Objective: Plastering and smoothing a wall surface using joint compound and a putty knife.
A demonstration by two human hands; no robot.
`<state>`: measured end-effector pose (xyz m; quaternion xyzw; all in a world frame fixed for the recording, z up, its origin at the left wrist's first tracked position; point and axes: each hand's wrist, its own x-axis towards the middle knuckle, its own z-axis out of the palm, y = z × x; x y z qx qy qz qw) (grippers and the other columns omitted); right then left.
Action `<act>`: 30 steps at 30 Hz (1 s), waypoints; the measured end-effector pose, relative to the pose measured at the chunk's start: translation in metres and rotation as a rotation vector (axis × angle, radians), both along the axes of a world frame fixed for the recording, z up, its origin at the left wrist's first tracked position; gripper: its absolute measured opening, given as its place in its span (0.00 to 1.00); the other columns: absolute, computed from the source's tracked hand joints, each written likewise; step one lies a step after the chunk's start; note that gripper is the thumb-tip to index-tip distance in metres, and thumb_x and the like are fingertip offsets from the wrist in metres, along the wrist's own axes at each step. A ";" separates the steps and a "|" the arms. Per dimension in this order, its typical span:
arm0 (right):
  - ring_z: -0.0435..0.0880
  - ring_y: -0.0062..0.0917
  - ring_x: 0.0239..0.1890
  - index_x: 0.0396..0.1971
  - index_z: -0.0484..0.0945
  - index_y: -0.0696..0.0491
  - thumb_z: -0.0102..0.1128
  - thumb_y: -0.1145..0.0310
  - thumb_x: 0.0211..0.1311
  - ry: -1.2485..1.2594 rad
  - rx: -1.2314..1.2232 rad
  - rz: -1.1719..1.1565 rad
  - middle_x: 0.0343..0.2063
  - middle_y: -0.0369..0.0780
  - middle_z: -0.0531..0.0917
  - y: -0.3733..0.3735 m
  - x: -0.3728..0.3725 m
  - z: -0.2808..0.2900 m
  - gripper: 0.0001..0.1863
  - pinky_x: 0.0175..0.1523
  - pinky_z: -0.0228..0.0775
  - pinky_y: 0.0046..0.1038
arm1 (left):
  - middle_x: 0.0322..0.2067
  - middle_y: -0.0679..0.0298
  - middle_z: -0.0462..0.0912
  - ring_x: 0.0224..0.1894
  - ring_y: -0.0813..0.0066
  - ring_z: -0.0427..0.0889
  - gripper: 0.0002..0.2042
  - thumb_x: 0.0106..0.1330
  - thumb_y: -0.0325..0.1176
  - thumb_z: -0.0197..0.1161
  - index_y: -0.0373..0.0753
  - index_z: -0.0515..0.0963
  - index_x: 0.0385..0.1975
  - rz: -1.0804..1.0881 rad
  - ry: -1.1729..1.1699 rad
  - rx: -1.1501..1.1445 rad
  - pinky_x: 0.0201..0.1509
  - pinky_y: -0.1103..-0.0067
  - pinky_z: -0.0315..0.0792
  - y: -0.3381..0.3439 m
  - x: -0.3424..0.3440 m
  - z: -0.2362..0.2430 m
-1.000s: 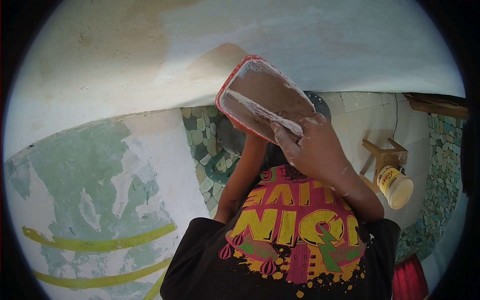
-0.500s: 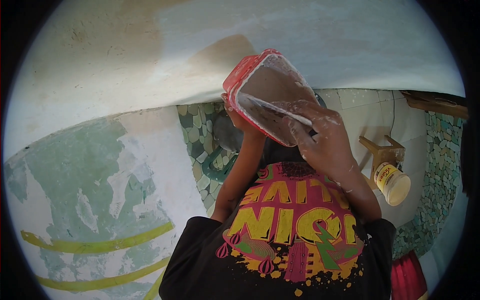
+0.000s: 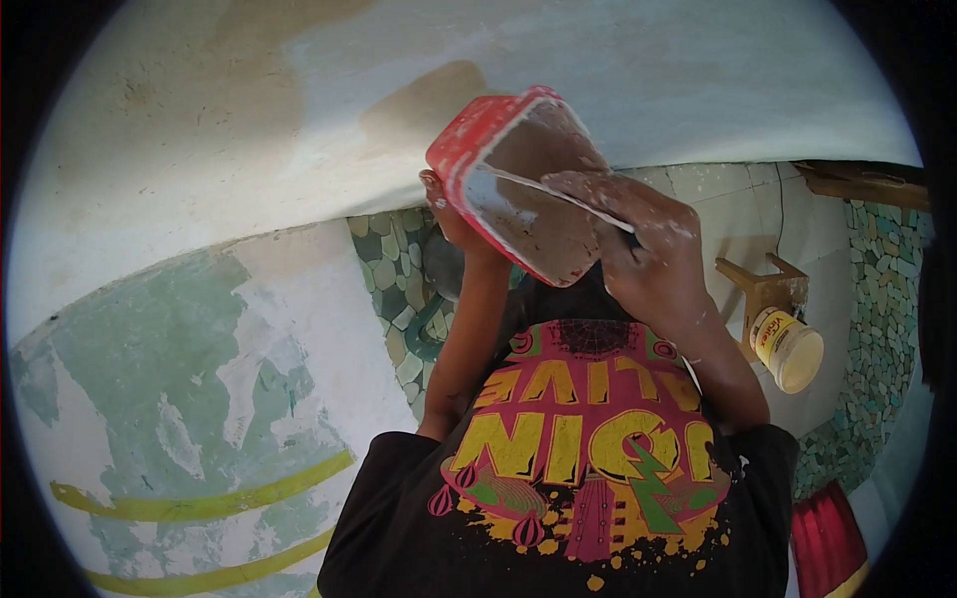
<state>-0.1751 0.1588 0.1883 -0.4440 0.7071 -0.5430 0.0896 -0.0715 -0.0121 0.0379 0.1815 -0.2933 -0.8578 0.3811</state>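
Observation:
My left hand (image 3: 458,221) grips a red rectangular tub (image 3: 474,128) from its left side and below, with the opening tilted toward me. White residue coats its rim, and greyish paste smears the inside. My right hand (image 3: 656,234) is closed on a putty knife (image 3: 543,187), whose thin whitish blade shows nearly edge-on across the mouth of the tub. Most of its handle is hidden in my fingers. Dried white smears mark both hands.
A curved wall (image 3: 698,80) with patchy plaster runs ahead, and a peeling green-white surface (image 3: 150,369) lies left. To the right are a wooden stool (image 3: 773,289), a white and yellow bucket (image 3: 788,349), a pebble-patterned floor strip (image 3: 882,289) and red cloth-like material (image 3: 827,543).
Both hands have shifted slightly left with the tub, which has turned a little. The putty knife's blade now slants more steeply down to the right across the opening.

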 end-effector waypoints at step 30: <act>0.86 0.46 0.44 0.47 0.84 0.58 0.59 0.75 0.59 -0.356 0.268 0.101 0.43 0.50 0.86 -0.008 0.010 -0.007 0.16 0.53 0.77 0.37 | 0.64 0.52 0.72 0.64 0.53 0.73 0.34 0.77 0.60 0.37 0.36 0.67 0.66 0.026 -0.094 -0.003 0.70 0.58 0.66 0.012 0.002 0.013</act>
